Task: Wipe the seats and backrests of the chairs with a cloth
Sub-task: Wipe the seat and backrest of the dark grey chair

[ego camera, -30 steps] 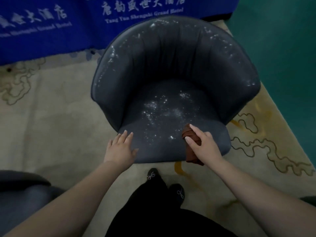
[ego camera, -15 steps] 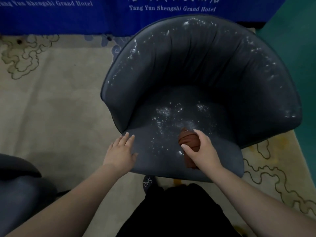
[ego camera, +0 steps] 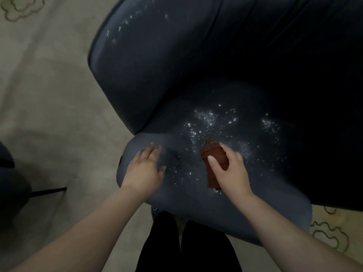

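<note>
A dark grey padded tub chair (ego camera: 141,71) fills most of the head view, its seat (ego camera: 255,209) sprinkled with white specks in the middle. My right hand (ego camera: 228,169) grips a folded reddish-brown cloth (ego camera: 211,156) and holds it down on the seat just below the specks. My left hand (ego camera: 144,167) lies flat on the seat's front left corner, fingers straight and together. The backrest at the upper right is in deep shadow.
Beige patterned carpet (ego camera: 49,105) lies to the left and at the lower right. Part of another dark chair (ego camera: 9,183) with a thin black leg shows at the left edge. My dark trouser legs (ego camera: 186,248) stand against the seat's front edge.
The view has moved much closer to the seat. My right hand with the cloth has slid further onto the seat toward the specks. My left hand moved from the front edge onto the seat.
</note>
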Available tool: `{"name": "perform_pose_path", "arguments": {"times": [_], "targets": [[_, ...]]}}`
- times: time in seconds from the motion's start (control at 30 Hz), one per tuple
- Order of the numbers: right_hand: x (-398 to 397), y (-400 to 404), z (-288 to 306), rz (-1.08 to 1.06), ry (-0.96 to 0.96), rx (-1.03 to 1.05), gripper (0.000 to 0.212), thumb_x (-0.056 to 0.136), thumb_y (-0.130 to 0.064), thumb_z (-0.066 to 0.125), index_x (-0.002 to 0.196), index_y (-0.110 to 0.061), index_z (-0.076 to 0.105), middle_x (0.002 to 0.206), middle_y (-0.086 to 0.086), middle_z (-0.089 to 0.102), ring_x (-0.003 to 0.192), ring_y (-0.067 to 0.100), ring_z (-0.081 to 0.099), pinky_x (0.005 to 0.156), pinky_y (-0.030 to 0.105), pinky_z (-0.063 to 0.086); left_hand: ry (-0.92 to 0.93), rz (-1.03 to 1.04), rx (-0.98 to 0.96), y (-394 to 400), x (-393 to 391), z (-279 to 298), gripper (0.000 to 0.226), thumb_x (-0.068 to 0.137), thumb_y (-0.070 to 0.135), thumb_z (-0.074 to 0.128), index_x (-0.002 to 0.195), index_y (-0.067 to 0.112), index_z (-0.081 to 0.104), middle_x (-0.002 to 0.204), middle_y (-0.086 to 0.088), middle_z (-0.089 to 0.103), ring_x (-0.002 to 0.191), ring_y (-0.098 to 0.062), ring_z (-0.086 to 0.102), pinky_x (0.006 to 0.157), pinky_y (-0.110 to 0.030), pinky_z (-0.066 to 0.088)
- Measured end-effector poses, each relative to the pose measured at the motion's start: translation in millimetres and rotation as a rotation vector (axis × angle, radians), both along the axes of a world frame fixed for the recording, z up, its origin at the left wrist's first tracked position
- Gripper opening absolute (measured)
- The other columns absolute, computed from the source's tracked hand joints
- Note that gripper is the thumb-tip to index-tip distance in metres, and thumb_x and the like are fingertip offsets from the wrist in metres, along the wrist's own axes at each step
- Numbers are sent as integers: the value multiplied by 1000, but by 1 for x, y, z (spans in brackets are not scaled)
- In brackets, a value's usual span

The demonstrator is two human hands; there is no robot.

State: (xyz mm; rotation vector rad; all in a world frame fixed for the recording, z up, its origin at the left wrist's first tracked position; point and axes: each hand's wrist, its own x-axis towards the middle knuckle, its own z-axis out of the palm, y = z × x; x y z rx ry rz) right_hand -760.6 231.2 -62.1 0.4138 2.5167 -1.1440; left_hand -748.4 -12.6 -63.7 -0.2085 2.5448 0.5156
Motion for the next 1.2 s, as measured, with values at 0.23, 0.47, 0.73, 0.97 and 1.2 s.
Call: {"name": "perform_pose_path", "arguments": {"times": [0.23, 0.47, 0.73, 0.97, 1.2], "targets": [[-37, -19, -64, 285, 125, 228, 64, 89, -56, 56, 146, -42, 30, 121, -8, 35, 99, 12, 48, 81, 28, 50, 52, 118, 17, 5, -16, -58, 63, 97, 39, 48, 152, 23, 21, 160, -1, 15, 145, -25, 15, 117, -36, 17], [-37, -34, -90, 379, 251, 433, 55, 94, -36, 53, 146, -39, 37, 134, 9, 35, 114, 29, 39, 97, 49, 45, 159, 153, 29, 0, -23, -90, 65, 95, 36, 51, 152, 25, 23, 160, -1, 16, 145, -27, 15, 119, -39, 16], [-59, -31, -106, 379, 312, 310, 59, 86, -42, 67, 141, -29, 50, 125, 16, 44, 112, 32, 44, 100, 46, 45, 152, 54, -5, -9, -12, -110, 65, 95, 42, 47, 152, 33, 15, 162, 1, 3, 148, -23, 2, 120, -41, 12], [-46, -34, -109, 484, 409, 277, 55, 83, -32, 73, 135, -24, 58, 121, 17, 48, 106, 33, 47, 97, 41, 46, 175, 32, -37, -9, -9, -114, 65, 95, 45, 45, 152, 36, 15, 162, 2, 3, 148, -22, 3, 119, -43, 12], [-77, -56, -112, 285, 383, 237, 56, 86, -30, 72, 139, -27, 53, 123, 14, 44, 111, 29, 43, 103, 34, 38, 201, 36, -81, -8, -10, -113, 64, 93, 45, 48, 151, 35, 23, 161, 1, 11, 145, -24, 10, 115, -44, 17]]}}
